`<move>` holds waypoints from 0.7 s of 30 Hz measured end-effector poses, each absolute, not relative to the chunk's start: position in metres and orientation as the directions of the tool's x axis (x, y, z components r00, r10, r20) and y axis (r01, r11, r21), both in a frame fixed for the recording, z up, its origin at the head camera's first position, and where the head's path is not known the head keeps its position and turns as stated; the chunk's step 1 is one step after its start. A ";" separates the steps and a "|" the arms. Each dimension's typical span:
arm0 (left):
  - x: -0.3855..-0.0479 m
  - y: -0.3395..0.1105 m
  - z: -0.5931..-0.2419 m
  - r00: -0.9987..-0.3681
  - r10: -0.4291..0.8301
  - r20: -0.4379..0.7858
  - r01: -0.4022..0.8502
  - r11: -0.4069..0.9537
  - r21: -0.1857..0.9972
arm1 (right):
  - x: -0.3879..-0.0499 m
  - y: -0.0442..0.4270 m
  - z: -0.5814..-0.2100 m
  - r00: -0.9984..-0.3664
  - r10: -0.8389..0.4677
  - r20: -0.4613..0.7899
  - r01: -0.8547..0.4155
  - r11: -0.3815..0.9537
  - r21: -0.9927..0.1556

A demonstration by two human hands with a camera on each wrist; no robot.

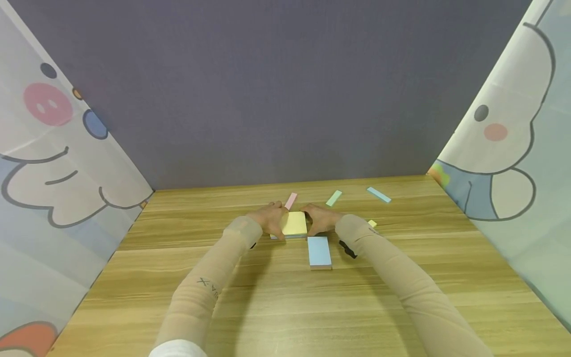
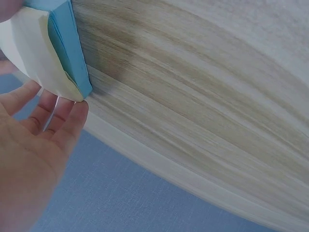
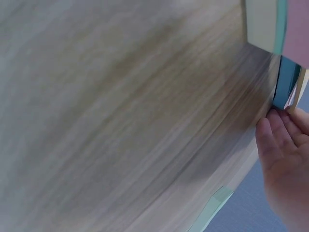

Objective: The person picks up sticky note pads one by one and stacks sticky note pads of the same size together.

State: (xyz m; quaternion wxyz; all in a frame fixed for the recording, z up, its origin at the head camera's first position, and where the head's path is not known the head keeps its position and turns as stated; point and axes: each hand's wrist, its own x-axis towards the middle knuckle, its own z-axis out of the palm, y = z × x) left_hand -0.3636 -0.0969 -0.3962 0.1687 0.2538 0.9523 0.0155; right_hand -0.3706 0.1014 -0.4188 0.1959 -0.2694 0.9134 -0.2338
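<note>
A square yellow pad (image 1: 295, 223) lies over a blue layer on the table. My left hand (image 1: 271, 219) grips its left side, thumb in front and fingers behind; in the left wrist view, fingertips of the left hand (image 2: 43, 125) touch the edge of the yellow sheets (image 2: 36, 53), which bow away from the blue block (image 2: 67, 43). My right hand (image 1: 320, 219) holds the right side; in the right wrist view, the right hand (image 3: 287, 150) has its fingertips at the blue layer's end (image 3: 286, 84). Just in front lies a narrower light-blue pad (image 1: 319, 252).
Behind the hands lie a pink strip (image 1: 291, 201), a green strip (image 1: 333, 198) and a blue strip (image 1: 379, 194). A yellow piece (image 1: 372, 223) shows by the right wrist, a dark object (image 1: 348, 249) below it. A grey panel (image 1: 285, 99) stands at the back.
</note>
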 end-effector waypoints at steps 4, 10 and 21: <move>-0.364 -0.096 -0.396 -0.813 0.493 -0.310 0.483 0.868 0.113 | -0.370 0.101 -0.419 -0.778 -0.586 -0.227 -0.402 0.741 -0.538; -0.362 -0.096 -0.392 -0.811 0.491 -0.318 0.483 0.869 0.110 | -0.369 0.101 -0.418 -0.775 -0.592 -0.219 -0.418 0.741 -0.525; -0.361 -0.095 -0.390 -0.811 0.477 -0.340 0.471 0.876 0.106 | -0.368 0.102 -0.417 -0.773 -0.589 -0.235 -0.407 0.745 -0.528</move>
